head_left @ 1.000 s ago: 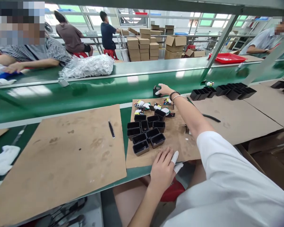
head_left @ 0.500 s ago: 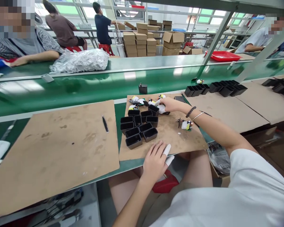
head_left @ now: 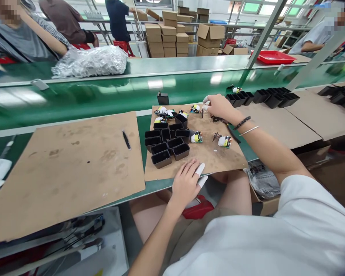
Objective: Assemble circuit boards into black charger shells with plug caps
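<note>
Hovering over the far right corner of the small cardboard sheet [head_left: 218,161], the right hand [head_left: 220,108] has its fingers curled, one white-capped fingertip just beside a small circuit board [head_left: 194,109] to its left; whether it grips anything, I cannot tell. The left hand [head_left: 186,182] lies flat and released on the sheet's near edge, holding nothing. Just beyond it sits a cluster of black plastic housings [head_left: 166,141], and two more circuit boards [head_left: 197,137] lie to their right. A lone black housing [head_left: 162,99] stands on the green conveyor belt [head_left: 103,99] beyond the sheet. Tweezers [head_left: 126,139] rest on the big cardboard sheet [head_left: 74,161] to the left
</note>
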{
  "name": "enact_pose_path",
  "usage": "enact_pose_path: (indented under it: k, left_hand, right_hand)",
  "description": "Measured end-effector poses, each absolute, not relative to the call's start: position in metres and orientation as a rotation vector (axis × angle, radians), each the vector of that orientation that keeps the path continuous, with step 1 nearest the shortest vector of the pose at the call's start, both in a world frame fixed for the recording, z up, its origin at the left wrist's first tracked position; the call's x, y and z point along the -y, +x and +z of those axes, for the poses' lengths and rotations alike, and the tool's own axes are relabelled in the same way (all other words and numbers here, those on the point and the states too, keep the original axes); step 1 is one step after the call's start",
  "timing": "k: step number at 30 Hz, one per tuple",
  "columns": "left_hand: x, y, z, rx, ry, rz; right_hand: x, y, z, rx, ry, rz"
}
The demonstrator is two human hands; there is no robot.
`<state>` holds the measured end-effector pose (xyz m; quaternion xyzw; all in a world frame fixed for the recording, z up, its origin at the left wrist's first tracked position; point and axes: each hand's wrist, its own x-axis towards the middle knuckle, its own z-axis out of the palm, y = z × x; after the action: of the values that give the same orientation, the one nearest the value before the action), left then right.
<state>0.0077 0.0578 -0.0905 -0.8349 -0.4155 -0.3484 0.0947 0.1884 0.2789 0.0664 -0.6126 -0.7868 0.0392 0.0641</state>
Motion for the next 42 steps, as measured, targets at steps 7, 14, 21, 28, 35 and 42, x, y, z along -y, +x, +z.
enact_pose_path:
  k: [7,14,21,28,35,42]
  left_hand:
    - [-0.058,0.009,-0.093,1.272,-2.49,-1.052]
    - [-0.052,0.001,-0.077,1.325,-2.568,-1.333]
    - [-0.061,-0.014,-0.051,1.724,-1.928,-1.154]
    - [-0.076,0.008,-0.047,1.901,-2.039,-1.061]
    - [-0.076,0.039,-0.031,2.434,-2.35,-1.343]
    - [-0.085,0.027,-0.028,2.359,-2.389,-1.264]
  right_hand:
    - [-0.229,0.173,0.045,2.838,-1.695,0.442]
    - [-0.236,0.166,0.022,2.528,-1.578,0.756]
    - [-0.191,0.202,0.012,1.358,-1.002,1.746]
    - [-0.115,0.218,-0.03,0.732,-0.801,1.947]
    - [-0.086,0.22,-0.064,0.722,-0.892,1.666]
    - [-0.072,0.21,-0.059,0.778,-0.862,1.48]
